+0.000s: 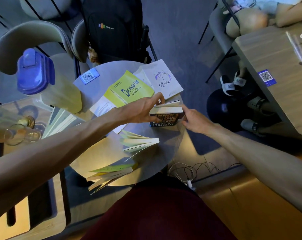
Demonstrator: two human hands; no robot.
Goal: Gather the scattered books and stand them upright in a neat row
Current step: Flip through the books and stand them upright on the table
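- The dark book [165,116] stands up near the right edge of the round table [164,153].
- The left hand [139,110] pinches its top pages.
- The right hand [195,120] touches its side, fingers loosely curled.
- The yellow book [129,89] and white book [162,78] lie flat behind.

The round surface [146,163] is seen to be smooth and matt grey. The yellow book [129,89] is covered in glossy paper, the white book [164,78] in matt paper. Clear glass is shown by the cups [20,134].
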